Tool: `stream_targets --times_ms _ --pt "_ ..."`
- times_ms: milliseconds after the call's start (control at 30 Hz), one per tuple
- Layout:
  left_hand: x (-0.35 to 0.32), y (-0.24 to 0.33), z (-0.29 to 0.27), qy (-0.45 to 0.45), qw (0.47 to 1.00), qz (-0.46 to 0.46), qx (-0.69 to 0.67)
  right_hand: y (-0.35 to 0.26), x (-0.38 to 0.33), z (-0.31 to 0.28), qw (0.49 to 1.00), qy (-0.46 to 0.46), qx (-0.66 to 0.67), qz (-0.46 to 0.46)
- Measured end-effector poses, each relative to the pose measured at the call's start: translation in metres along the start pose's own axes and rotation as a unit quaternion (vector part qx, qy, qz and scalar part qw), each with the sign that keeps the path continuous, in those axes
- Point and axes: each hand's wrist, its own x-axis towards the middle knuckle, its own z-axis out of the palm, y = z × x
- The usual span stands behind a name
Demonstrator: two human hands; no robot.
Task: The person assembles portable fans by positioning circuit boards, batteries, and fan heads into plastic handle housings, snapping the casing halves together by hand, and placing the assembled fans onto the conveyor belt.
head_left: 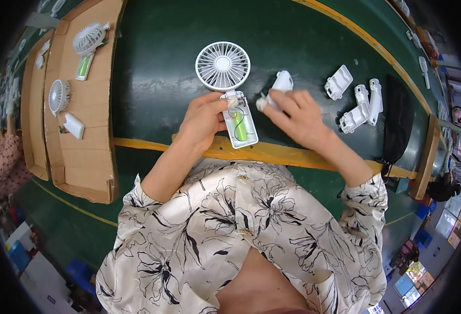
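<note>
A white plastic handheld fan with a round slatted head is held near the middle of the front edge of the dark green counter, its head pointed away from that edge. The lower end of its open white rectangular handle tray is seen against the yellow front edge strip. A green cylindrical cell and thin red and dark wires are left exposed in the tray.

The tray is pinched at its upper end, just below the fan head, by the left hand, whose thumb and fingers are nearly closed. The fingers of the right hand are curled against a white elongated plastic shell, to the right of the fan; whether it is gripped or merely touched cannot be told, as the fingertips are blurred.

For good handling, the fan is best steadied by the neck end, with no weight put on the slats. The wires should be tucked inside the tray walls, so that none is pinched at the rim, and the cell should be seated flat. The shell is best lifted by its long sides and checked for direction. The tray might be better supported if it were drawn slightly farther from the front edge.
</note>
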Motion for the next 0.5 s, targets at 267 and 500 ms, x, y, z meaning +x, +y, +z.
stream_targets --times_ms 267,500 --pt "0.001 -0.002 -0.009 -0.042 0.999 -0.023 0.02 -0.016 -0.055 -0.033 0.972 -0.14 0.102 0.16" --pt "0.0 -0.007 -0.001 -0.06 0.998 -0.018 -0.003 -0.037 -0.021 -0.014 0.921 -0.074 0.002 0.383"
